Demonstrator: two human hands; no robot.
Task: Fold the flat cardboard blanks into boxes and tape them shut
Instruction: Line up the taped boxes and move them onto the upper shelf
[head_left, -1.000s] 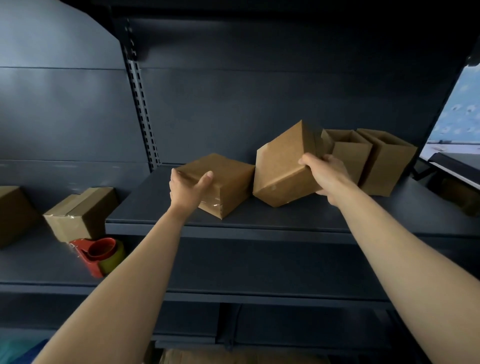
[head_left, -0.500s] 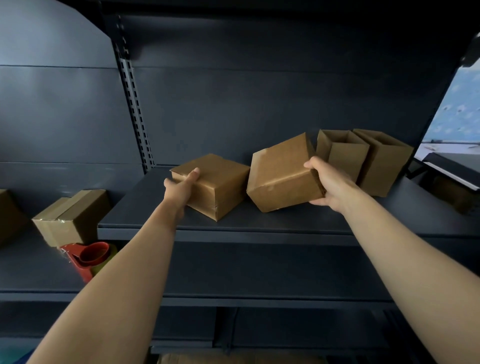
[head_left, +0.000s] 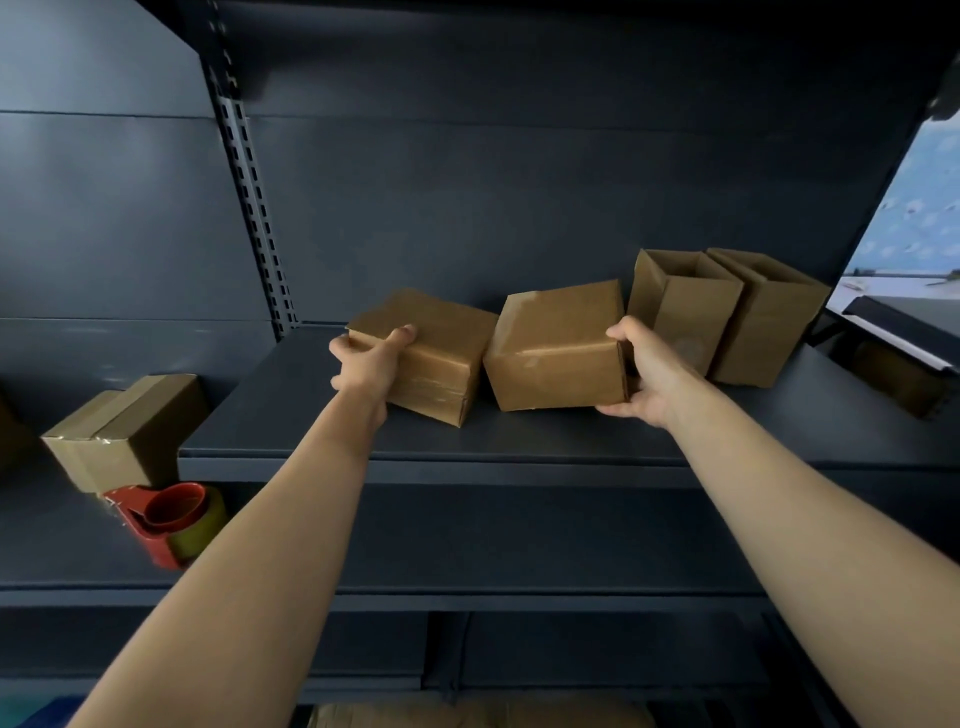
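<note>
On the dark grey metal shelf (head_left: 519, 441), the left hand (head_left: 371, 364) grips the near corner of a closed, taped brown cardboard box (head_left: 441, 353). The right hand (head_left: 649, 374) clasps the right end of a second closed brown cardboard box (head_left: 556, 353) just beside it, near two open-topped cardboard boxes (head_left: 680, 312).

Upper shelf (head_left: 519, 441): four brown cardboard boxes in a row.
First box (head_left: 441, 358): closed, clear tape on its front face, flat on the shelf, corner-on; left hand (head_left: 366, 364) grips its left corner.
Second box (head_left: 558, 348): closed, near level, just beside the first; right hand (head_left: 649, 374) grips its right end.
Third box (head_left: 685, 317) and fourth box (head_left: 769, 332): upright, tops open, side by side.
Lower shelf (head_left: 62, 545): taped brown box (head_left: 124, 431), with a red tape dispenser (head_left: 166, 519) in front of it.
</note>
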